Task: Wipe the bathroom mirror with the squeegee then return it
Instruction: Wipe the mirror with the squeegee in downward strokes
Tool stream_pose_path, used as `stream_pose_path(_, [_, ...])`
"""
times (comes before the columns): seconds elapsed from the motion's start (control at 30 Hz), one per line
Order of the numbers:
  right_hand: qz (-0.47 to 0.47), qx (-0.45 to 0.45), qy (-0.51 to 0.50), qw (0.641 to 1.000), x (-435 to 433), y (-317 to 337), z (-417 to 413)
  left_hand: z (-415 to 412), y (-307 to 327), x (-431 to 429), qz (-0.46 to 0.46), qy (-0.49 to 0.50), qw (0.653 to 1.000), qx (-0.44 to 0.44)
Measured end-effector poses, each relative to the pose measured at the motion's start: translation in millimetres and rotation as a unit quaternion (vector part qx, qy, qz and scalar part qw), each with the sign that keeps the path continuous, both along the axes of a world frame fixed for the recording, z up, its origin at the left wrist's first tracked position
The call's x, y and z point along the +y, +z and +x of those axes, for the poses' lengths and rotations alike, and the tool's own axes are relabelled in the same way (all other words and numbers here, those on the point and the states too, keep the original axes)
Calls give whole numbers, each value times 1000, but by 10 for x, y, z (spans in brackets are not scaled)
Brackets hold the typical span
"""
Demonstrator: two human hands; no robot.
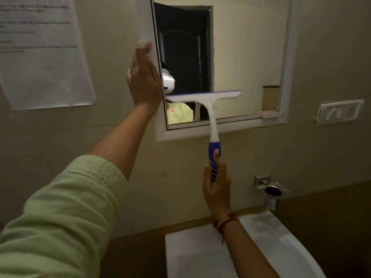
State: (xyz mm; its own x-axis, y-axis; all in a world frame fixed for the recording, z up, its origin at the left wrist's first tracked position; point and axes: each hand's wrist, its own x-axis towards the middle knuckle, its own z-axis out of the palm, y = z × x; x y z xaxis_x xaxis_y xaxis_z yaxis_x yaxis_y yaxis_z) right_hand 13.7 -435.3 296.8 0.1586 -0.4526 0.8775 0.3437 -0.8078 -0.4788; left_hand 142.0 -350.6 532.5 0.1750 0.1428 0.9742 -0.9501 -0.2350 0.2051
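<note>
On the wall above the white sink (281, 237) hangs the mirror (241, 57) in its white frame. The right hand (217, 185) is wrapped tight around the blue handle of the squeegee (210, 109). Its white blade lies flat across the low part of the glass. The left hand (143, 77) is open and flat, pressed against the left side of the frame. A sheet of paper (44, 53) is stuck to the wall nearby.
</note>
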Motion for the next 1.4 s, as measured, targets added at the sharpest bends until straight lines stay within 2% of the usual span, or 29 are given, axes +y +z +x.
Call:
stream_pose_path(0.17, [21,36,5,999,64,-466,-38,-10,4,-2,0,0,1000,0])
stream_pose_path(0.43, [14,20,-12,1000,-29,-56,-1,-24,3,-6,-5,0,1000,1])
stream_pose_path(0.77, [9,49,-17,999,-2,-482,-106,-42,8,5,-3,-2,1000,8])
stream_pose_path(1.07, [-3,24,-23,999,-90,-118,-62,-26,6,-3,1,3,1000,19])
stream_pose_path(1.27, [2,57,-12,998,-34,-574,-129,-34,3,4,10,2,1000,20])
stream_pose_path(1.4, [18,69,-4,997,-3,-561,-171,-73,4,10,7,3,1000,20])
